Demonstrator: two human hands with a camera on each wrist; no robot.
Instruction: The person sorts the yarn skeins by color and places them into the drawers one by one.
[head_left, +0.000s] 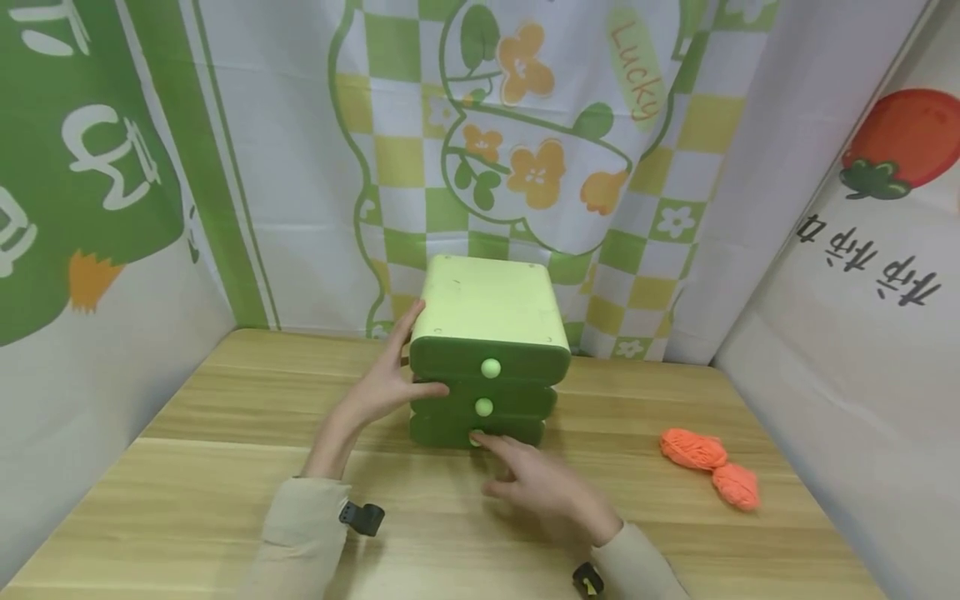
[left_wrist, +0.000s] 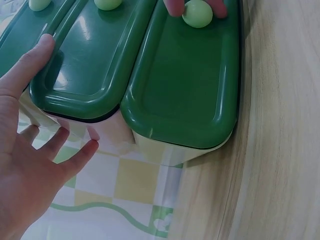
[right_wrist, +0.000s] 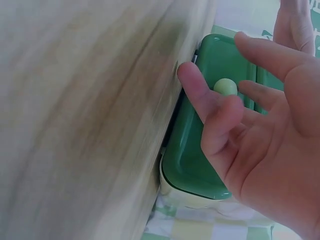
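A small chest of drawers (head_left: pixel 487 300) stands upright near the back of the wooden table (head_left: pixel 225 467), roughly midway across, just in front of a hanging cloth (head_left: pixel 405 100) printed with green and yellow checks, flowers and the word "Lucky". The chest has a pale yellow-green top and sides and three dark green fronts, one above another: the top drawer (head_left: pixel 450 358), the middle drawer (head_left: pixel 517 403) and the bottom drawer (head_left: pixel 438 432), each bearing a round, light green knob. The two hands are apart, one at the side of the chest and one at its front. The left hand (head_left: pixel 378 387) is spread along the chest's left side, its thumb reaching over the left end of the middle drawer and its other fingers extended beside the wall; whether all of those fingertips touch it cannot be told. The right hand (head_left: pixel 536 479) is low in front, with two fingers pinching the bottom knob (left_wrist: pixel 197 14) from either side and the thumb stretched away from it. Both forearms wear light beige sleeves (head_left: pixel 300 517), and a small black device (head_left: pixel 366 518) shows at the left wrist. On the right part of the table, well apart from the chest, lies an orange bundle of yarn (head_left: pixel 693 450), narrowed in the middle.
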